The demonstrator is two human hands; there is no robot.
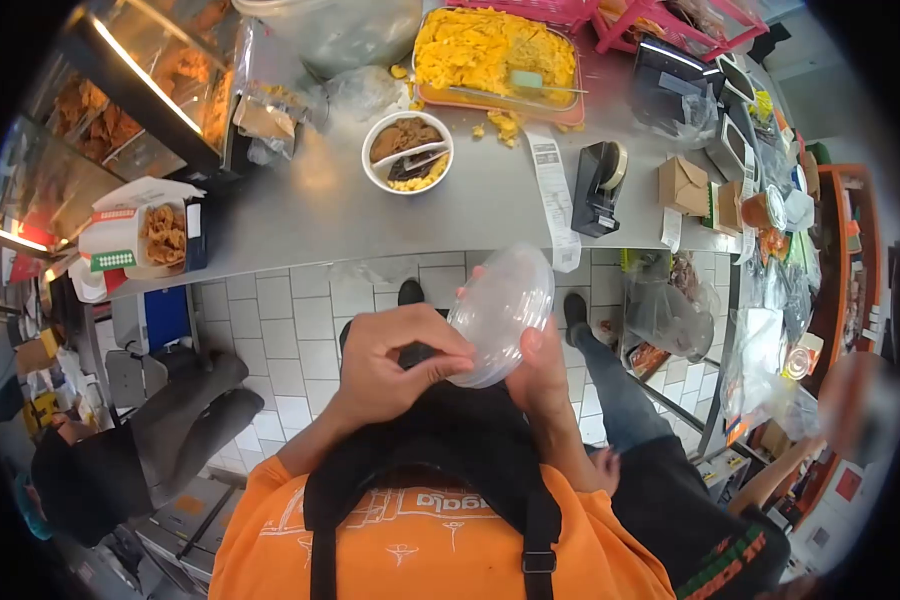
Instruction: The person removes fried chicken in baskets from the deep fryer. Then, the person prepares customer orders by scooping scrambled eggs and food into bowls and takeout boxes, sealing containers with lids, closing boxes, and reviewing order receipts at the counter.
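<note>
Head view: on the near side of the white bowl (406,189), the right hand (542,375) cradles clear plastic lids (505,315), apparently for steadiness; the left hand (398,362) pinches their rim.

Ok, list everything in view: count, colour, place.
clear plastic lids: count unclear, transparent, between both hands
counter: 1, grey, ahead
bowl: 1, white, mid-counter
food tray: 1, yellow contents, counter's far side
receipt: 1, white, over counter's near edge
tape dispenser: 1, black, right of receipt
open box: 1, white, counter's left
display case: 1, dark-framed, upper left
other people: at least 2, dark clothing, either side
own shirt: 1, orange, bottom
left hand, right hand: 2, bare, at lids
</note>
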